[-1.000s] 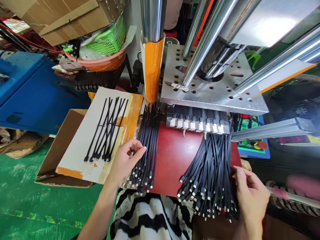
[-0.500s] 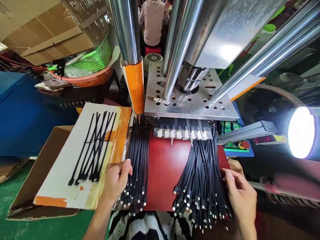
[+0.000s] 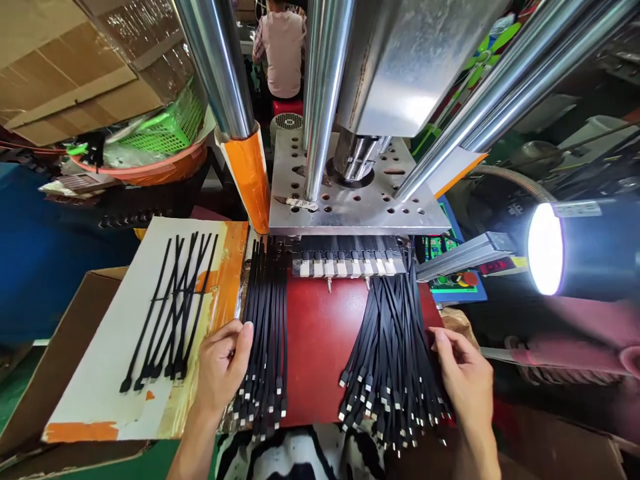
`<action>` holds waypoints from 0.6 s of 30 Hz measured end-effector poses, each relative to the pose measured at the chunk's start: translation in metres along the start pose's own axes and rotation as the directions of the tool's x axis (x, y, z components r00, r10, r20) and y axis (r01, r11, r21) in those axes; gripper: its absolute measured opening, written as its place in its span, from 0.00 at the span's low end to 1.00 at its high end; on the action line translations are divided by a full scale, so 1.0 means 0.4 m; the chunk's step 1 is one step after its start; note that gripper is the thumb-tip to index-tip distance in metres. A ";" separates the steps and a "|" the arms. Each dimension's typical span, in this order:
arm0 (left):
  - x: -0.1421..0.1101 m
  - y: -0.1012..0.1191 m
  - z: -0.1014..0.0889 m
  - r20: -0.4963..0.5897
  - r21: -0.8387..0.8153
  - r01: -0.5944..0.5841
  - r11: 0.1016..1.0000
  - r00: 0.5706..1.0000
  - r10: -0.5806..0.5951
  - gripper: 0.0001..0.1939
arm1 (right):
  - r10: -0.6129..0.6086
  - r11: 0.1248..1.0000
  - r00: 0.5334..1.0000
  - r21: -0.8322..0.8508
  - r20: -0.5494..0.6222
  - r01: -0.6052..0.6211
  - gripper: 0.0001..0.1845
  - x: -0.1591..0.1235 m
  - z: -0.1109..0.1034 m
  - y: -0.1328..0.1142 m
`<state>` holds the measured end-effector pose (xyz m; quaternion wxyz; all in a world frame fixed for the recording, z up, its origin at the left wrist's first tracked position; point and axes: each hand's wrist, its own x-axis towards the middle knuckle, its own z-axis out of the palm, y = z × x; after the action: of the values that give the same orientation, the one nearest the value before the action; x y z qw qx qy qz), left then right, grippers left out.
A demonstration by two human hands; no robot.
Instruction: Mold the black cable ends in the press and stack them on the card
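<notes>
My left hand [image 3: 220, 363] is closed, its thumb against the curled index finger, with nothing visible in it. It rests beside the left bundle of flat black cables [image 3: 265, 333], whose metal plug ends point toward me. At the red work surface's right edge, my right hand [image 3: 465, 373] has thumb and index fingertips together; I see nothing between them. Just left of it a larger bundle of black cables [image 3: 390, 347] fans out. Beneath the press plate [image 3: 350, 217], a metal fixture [image 3: 350, 265] holds several black connectors in a row with white pieces below.
More black cables [image 3: 173, 313] lie on a white board [image 3: 105, 347] at left, over a cardboard box [image 3: 75, 333]. Steel columns [image 3: 220, 73] rise ahead. A lit lamp [image 3: 546, 248] and control panel [image 3: 455, 273] stand right. Someone in a light vest [image 3: 283, 53] sits beyond.
My view has turned slightly right, so most things appear shifted left. Both hands keep much the same pose and place beside the cable bundles. The press and fixture look unchanged.
</notes>
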<state>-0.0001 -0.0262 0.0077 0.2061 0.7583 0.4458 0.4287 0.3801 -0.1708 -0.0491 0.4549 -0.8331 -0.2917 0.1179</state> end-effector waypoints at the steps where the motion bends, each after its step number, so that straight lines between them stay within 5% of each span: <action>1: -0.001 -0.001 -0.001 0.001 -0.010 -0.005 1.000 1.000 0.005 0.28 | -0.005 1.000 1.000 0.000 0.001 0.005 0.33 0.000 0.000 0.000; 12: -0.017 -0.013 -0.005 0.007 -0.030 -0.037 0.999 0.999 0.038 0.32 | -0.066 0.998 0.996 0.023 0.066 0.064 0.28 0.018 -0.002 -0.001; 16: -0.023 -0.013 -0.007 0.042 -0.036 0.020 0.999 0.999 -0.019 0.33 | -0.190 0.981 0.966 0.076 0.178 0.179 0.24 0.028 -0.016 -0.099; 18: -0.021 -0.009 -0.010 0.052 -0.048 0.055 0.997 0.997 -0.053 0.32 | -0.345 0.938 0.906 0.079 0.244 0.336 0.20 0.037 -0.013 -0.188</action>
<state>-0.0073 -0.0318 0.0033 0.2474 0.7515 0.4500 0.4142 0.3659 -0.1341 0.0170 0.4417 -0.7393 -0.4864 0.1476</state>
